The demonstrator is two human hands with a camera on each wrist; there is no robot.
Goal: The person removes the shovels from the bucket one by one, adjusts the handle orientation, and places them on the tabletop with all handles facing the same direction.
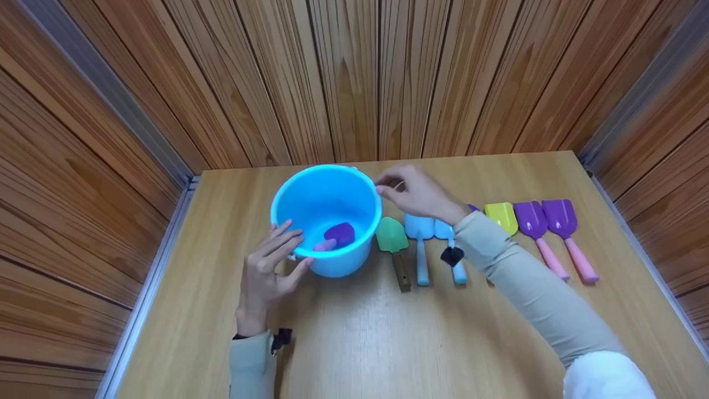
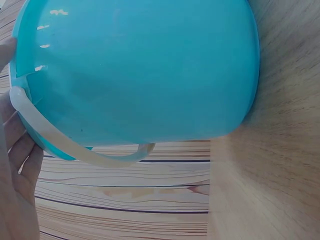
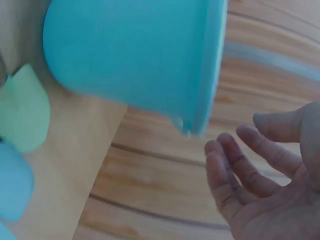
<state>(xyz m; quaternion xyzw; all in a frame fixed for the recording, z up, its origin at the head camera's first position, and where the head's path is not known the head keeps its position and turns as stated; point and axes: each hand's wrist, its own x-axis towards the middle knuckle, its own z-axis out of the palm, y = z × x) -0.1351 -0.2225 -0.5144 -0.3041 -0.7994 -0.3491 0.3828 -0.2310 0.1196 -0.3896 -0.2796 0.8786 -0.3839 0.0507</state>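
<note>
A light-blue bucket point(image 1: 338, 266) stands upright on the table, with a small purple shovel point(image 1: 340, 235) with a lilac handle inside it. My left hand point(image 1: 271, 266) rests at its near-left rim, fingers fairly straight and spread. In the left wrist view the bucket's white handle point(image 2: 75, 149) hangs down beside that hand. My right hand point(image 1: 415, 191) is just beyond the right rim, its fingers loosely bent. The right wrist view shows a small gap between those fingers point(image 3: 217, 167) and the rim, with nothing held.
Right of the bucket, toy shovels lie in a row: a green one point(image 1: 392, 235) with a brown handle, blue ones point(image 1: 419, 227), a yellow one point(image 1: 501, 217) and purple ones point(image 1: 559, 216) with pink handles. My right forearm covers part of the row. Wood-panelled walls point(image 1: 354, 83) enclose the table.
</note>
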